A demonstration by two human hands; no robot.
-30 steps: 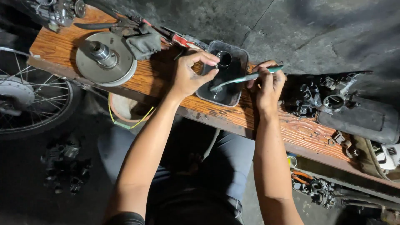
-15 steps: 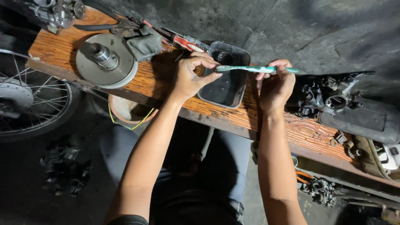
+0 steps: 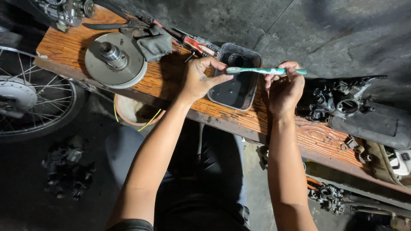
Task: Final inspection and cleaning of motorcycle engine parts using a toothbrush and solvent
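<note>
Your right hand (image 3: 286,87) pinches the green-and-white plastic toothbrush (image 3: 264,71) at its handle, long axis level, left to right; your left hand (image 3: 200,79) closes on the bristle end, perhaps around a small part. Beneath: black rectangular plastic tray (image 3: 252,92) on the worn orange wooden bench (image 3: 171,81). Beyond: dark concrete floor (image 3: 325,30).

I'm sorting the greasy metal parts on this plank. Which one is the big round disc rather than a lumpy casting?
The grey round disc with a raised hub, at the plank's left end beside the dark rag. The black castings right of the right hand are irregular.
</note>
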